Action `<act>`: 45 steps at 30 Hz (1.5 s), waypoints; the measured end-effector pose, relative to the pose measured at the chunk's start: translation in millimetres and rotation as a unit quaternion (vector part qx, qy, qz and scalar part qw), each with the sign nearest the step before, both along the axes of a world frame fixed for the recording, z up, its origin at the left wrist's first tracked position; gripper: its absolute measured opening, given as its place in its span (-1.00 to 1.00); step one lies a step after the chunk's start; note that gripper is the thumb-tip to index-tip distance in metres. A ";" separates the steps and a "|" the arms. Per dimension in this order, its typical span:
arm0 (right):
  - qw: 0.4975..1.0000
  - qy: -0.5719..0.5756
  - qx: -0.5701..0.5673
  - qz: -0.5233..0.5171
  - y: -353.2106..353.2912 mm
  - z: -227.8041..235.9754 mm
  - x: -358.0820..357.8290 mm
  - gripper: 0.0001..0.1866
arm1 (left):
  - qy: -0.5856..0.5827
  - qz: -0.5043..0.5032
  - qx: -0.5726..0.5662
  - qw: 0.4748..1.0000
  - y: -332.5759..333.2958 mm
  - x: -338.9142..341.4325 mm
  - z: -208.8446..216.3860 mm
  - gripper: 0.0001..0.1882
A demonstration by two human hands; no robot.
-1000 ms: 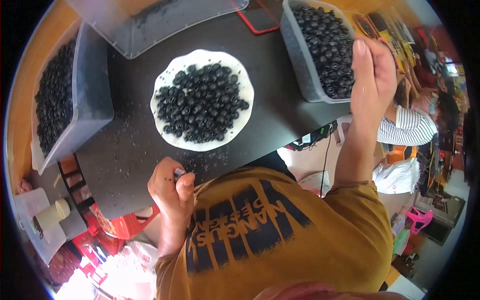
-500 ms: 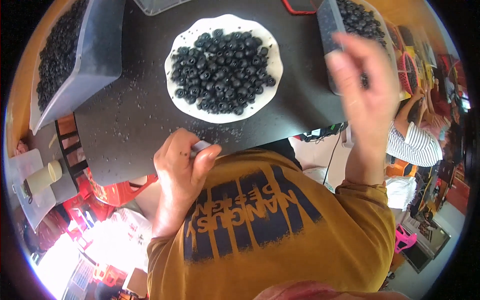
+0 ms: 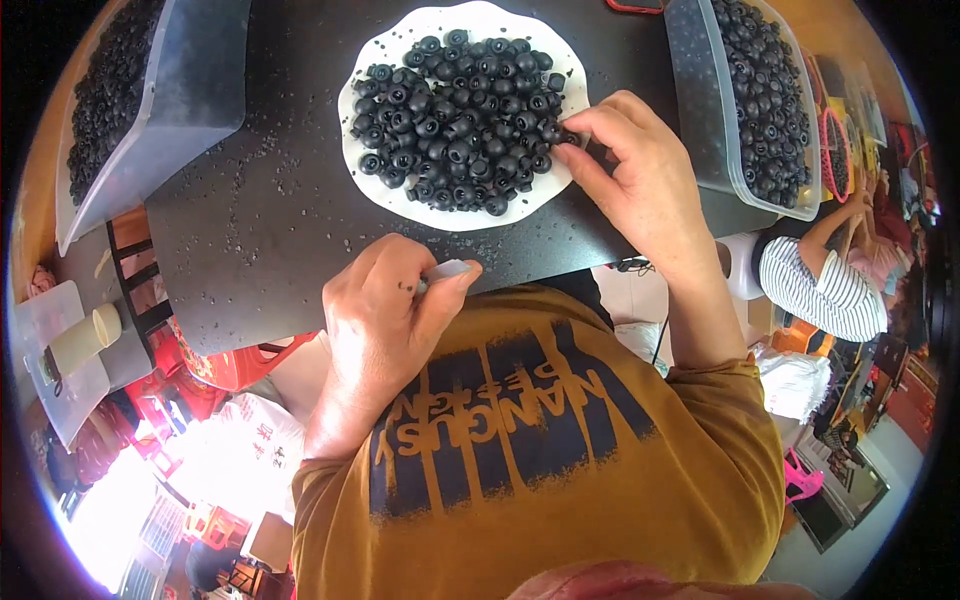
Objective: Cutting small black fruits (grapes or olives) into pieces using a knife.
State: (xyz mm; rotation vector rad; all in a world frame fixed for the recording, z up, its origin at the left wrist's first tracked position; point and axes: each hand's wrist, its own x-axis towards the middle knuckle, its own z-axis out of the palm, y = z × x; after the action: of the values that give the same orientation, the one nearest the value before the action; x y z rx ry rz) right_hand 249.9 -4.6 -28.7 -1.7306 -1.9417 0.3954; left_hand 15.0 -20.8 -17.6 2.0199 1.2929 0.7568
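Pinching what looks like a round black bead [image 3: 569, 138] at the right rim of the scalloped white plate [image 3: 432, 213], the right hand [image 3: 640, 180] does best to lift lightly; the left hand [image 3: 378, 300] grips a small pale tool [image 3: 450, 268] near the counter [image 3: 240, 270] edge

A dark table [image 3: 270, 240] carries a scalloped white plate [image 3: 450, 219] by its near edge. Clear plastic tubs stand toward its left edge [image 3: 205, 85] and right end [image 3: 705, 110], the latter beside a red-edged phone [image 3: 636, 4]. Dark crumbs [image 3: 236, 178] speckle its left half.
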 end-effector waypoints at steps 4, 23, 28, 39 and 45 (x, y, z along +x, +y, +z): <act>0.999 0.034 0.001 -0.005 -1.7 -6.7 2.8 -0.85 | -0.001 0.001 -0.002 1.000 1.3 0.5 -1.0 -0.69; 0.761 0.640 -0.102 0.033 -22.1 36.8 -53.1 -0.70 | -0.213 0.000 -0.086 0.973 5.2 1.2 15.4 -0.76; 0.762 0.633 -0.120 0.063 -20.0 34.3 -64.9 -0.72 | -0.344 -0.010 -0.164 0.924 4.2 0.0 15.0 -0.75; 0.648 0.727 -0.167 0.156 -18.1 23.3 -81.8 -0.79 | -0.367 -0.028 -0.150 0.918 3.7 -2.7 -1.0 -0.71; 0.691 0.673 -0.201 0.174 -16.2 25.6 -86.1 -0.63 | -0.311 -0.025 -0.103 0.944 6.4 -6.4 -1.3 -0.67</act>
State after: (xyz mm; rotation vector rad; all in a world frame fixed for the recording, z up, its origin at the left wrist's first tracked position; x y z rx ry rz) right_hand 163.8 -20.7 -3.0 -0.6482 -0.9779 1.7303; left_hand 8.6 -14.3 -18.9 1.4638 0.8982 1.0744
